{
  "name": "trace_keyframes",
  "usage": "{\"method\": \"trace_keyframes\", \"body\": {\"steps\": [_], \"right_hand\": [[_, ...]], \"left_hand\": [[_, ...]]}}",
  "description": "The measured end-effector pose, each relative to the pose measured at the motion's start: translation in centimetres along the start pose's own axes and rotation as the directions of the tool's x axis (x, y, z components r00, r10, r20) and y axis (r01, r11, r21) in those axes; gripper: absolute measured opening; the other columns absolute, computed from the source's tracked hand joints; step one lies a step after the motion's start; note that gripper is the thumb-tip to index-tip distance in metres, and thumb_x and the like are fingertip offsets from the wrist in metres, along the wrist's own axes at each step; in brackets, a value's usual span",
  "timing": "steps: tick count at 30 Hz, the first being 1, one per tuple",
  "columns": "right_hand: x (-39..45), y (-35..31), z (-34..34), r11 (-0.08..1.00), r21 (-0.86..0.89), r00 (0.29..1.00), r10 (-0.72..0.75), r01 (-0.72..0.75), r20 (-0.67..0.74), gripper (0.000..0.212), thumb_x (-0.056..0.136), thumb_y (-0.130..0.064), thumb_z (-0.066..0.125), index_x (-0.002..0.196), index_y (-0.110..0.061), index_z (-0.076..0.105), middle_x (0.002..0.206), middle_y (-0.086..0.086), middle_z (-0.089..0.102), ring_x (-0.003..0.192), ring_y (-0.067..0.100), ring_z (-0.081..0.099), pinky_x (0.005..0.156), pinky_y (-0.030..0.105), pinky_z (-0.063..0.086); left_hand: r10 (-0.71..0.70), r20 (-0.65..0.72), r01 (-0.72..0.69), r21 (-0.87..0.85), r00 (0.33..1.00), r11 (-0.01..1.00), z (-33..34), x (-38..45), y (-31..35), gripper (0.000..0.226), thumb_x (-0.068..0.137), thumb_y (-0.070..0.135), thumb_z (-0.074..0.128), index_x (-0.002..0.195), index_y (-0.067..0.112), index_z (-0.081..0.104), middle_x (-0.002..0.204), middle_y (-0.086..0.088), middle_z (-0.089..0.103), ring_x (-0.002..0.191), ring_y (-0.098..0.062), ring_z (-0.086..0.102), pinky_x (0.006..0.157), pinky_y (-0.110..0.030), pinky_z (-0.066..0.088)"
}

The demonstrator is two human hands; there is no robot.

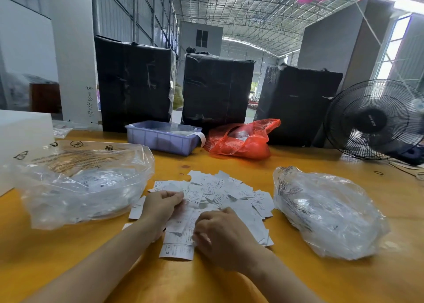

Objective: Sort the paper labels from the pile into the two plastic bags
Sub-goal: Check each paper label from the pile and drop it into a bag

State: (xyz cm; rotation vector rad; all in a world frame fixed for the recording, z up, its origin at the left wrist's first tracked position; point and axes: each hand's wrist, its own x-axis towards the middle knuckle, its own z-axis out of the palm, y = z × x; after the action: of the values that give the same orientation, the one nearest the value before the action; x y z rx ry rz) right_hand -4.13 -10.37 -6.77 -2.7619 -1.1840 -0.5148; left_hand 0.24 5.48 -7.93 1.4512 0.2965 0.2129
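A loose pile of white paper labels [220, 192] lies in the middle of the yellow table [229, 277]. My left hand [161, 205] rests on the pile's left edge with its fingers curled on labels there. My right hand [221, 231] lies over the pile's near side, fingers curled down onto the labels; what they hold is hidden. A clear plastic bag [80, 183] with printed warnings sits to the left, holding some labels. Another clear plastic bag [325, 213], fuller, lies to the right.
A lilac plastic bin [160, 139] and a red plastic bag [241, 139] stand behind the pile. Three black-wrapped boxes [215, 89] line the table's far edge. A black fan [374, 121] stands at the far right, a white box [25, 128] at the far left.
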Motion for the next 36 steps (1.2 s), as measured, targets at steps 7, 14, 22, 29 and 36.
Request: {"method": "trace_keyframes", "body": {"steps": [7,14,22,29,36], "right_hand": [[-0.3,1.6,0.1,0.965,0.192,0.974,0.202,-0.179,-0.106,0.041,0.089,-0.042,0.059,0.122,-0.018,0.061,0.121,0.0,0.061,0.112,0.015,0.052,0.092,0.025,0.04],[0.4,1.1,0.9,0.992,-0.01,0.989,0.123,-0.123,0.087,0.051,0.093,-0.054,0.043,0.131,-0.021,0.048,0.133,0.0,0.055,0.123,0.021,0.047,0.104,0.036,0.024],[-0.2,1.0,0.0,0.969,-0.232,0.993,-0.099,0.083,-0.062,0.035,0.101,-0.032,0.031,0.094,-0.016,0.061,0.086,0.001,0.071,0.078,0.021,0.066,0.101,0.043,0.038],[-0.4,2.1,-1.3,0.979,0.123,0.767,0.202,-0.161,-0.609,0.007,0.081,-0.004,0.066,0.075,-0.007,0.064,0.051,0.001,0.06,0.04,0.017,0.055,0.039,0.025,0.044],[-1.9,4.3,-2.1,0.95,0.301,0.613,0.284,-0.078,-0.737,0.012,0.075,0.008,0.073,0.082,-0.001,0.069,0.083,0.006,0.072,0.077,0.013,0.07,0.07,0.023,0.056]], "left_hand": [[-0.05,0.094,0.058,-0.088,0.994,0.994,1.8,-0.9,-0.5,0.005,0.09,0.005,0.061,0.088,0.002,0.065,0.089,-0.018,0.07,0.084,-0.027,0.065,0.079,-0.036,0.055],[-0.032,0.083,0.037,-0.052,0.996,0.998,1.4,-1.3,0.5,0.009,0.091,0.009,0.061,0.086,0.003,0.065,0.084,-0.012,0.072,0.066,-0.021,0.064,0.057,-0.028,0.049],[-0.06,0.071,0.074,-0.206,0.996,0.976,0.7,-1.2,1.9,0.009,0.091,0.004,0.059,0.086,-0.002,0.062,0.075,-0.015,0.07,0.063,-0.019,0.063,0.045,-0.02,0.052],[-0.081,0.113,0.114,-0.326,0.99,0.939,0.6,-1.5,2.5,0.005,0.09,0.007,0.061,0.089,0.002,0.062,0.083,-0.014,0.071,0.064,-0.015,0.062,0.05,-0.019,0.054],[-0.105,0.584,0.385,-0.38,0.805,0.841,0.7,-3.0,3.7,0.026,0.077,0.01,0.064,0.099,0.005,0.055,0.106,-0.02,0.07,0.083,-0.027,0.072,0.06,-0.027,0.059]]}}
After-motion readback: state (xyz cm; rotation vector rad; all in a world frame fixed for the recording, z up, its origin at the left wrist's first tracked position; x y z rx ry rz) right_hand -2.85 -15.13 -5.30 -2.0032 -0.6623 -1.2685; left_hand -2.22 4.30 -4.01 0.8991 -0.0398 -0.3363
